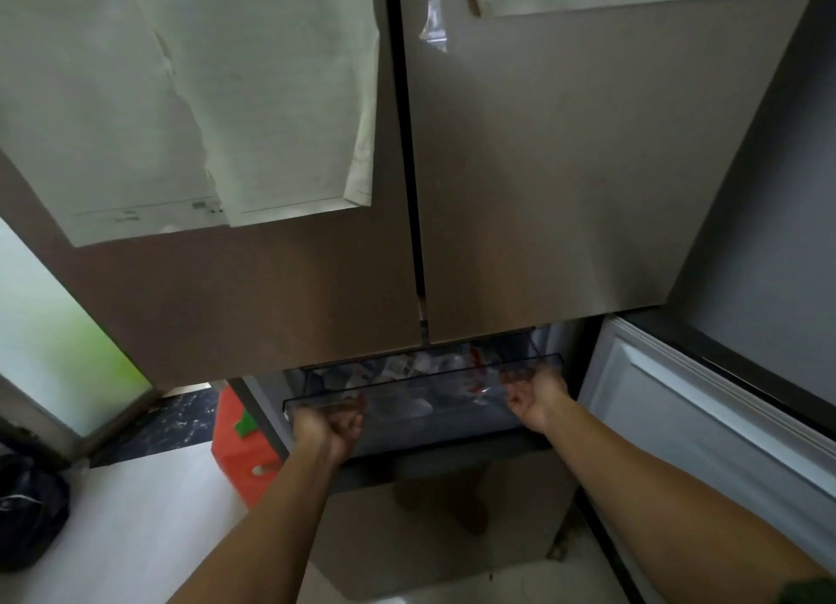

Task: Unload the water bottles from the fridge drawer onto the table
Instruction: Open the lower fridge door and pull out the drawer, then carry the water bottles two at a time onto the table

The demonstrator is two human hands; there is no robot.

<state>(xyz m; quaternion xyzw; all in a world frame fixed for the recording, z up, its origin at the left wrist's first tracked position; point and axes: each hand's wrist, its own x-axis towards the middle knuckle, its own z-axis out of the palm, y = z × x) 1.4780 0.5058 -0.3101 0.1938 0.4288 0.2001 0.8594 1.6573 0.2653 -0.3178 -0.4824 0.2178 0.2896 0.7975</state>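
Below the closed upper doors of the fridge (543,174), I am watching two bare hands taking hold of the fridge drawer (434,427). At far left, a dark bag (31,504) is lying on the pale floor, and a red box (239,450) is standing beside the fridge. The left hand (332,422) is gripping the drawer's front lip, palm up, fingers curled round it. The drawer is showing smoky, see-through plastic walls. Inside it, the water bottles (407,368) are appearing only as blurred pale shapes with red marks. The right hand (536,395) is clasping the lip's right end. The lower door (705,422) is standing open.
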